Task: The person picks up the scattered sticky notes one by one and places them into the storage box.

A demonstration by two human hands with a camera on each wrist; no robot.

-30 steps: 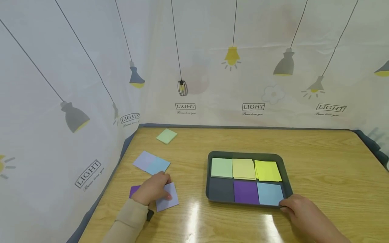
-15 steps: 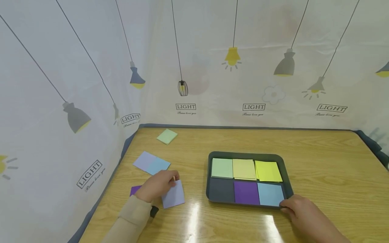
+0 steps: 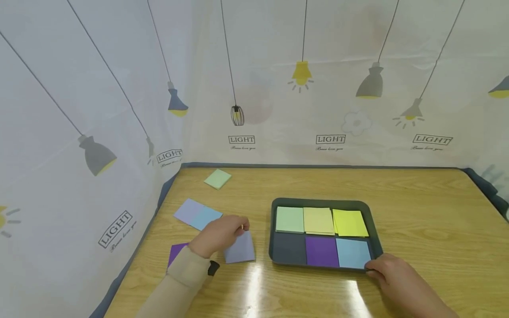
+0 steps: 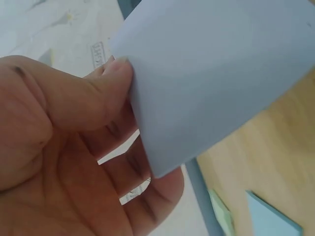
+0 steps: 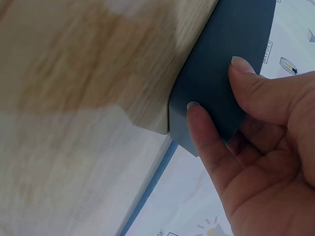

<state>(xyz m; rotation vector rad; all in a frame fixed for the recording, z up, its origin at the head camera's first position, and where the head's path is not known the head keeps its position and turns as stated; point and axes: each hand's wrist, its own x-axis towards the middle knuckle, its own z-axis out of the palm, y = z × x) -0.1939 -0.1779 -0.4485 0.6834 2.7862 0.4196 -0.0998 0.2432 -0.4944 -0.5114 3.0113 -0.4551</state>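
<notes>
My left hand [image 3: 218,235] pinches a lavender square sticky note [image 3: 241,249] by its edge, between thumb and fingers; the note [image 4: 216,73] slants above the table in the left wrist view. My right hand [image 3: 399,280] grips the near right corner of a dark grey tray [image 3: 290,249], thumb and fingers on its wall. Lying in the tray's back row are a light green note [image 3: 290,219], pale yellow notes [image 3: 318,220] and bright yellow notes [image 3: 351,223]. A purple note [image 3: 321,251] and a light blue note [image 3: 354,253] fill the front middle and right; bare tray shows at front left.
Left of the tray, a lavender note [image 3: 189,210] and a light blue note [image 3: 206,217] lie edge to edge. Farther back is a green note [image 3: 218,179]. A purple note [image 3: 176,253] is partly covered by the left arm. Printed cloth [image 3: 278,88] surrounds the wooden table [image 3: 429,212].
My left hand has moved right, toward the tray, carrying the lavender sticky note off its former spot. The right hand and the tray have stayed put.
</notes>
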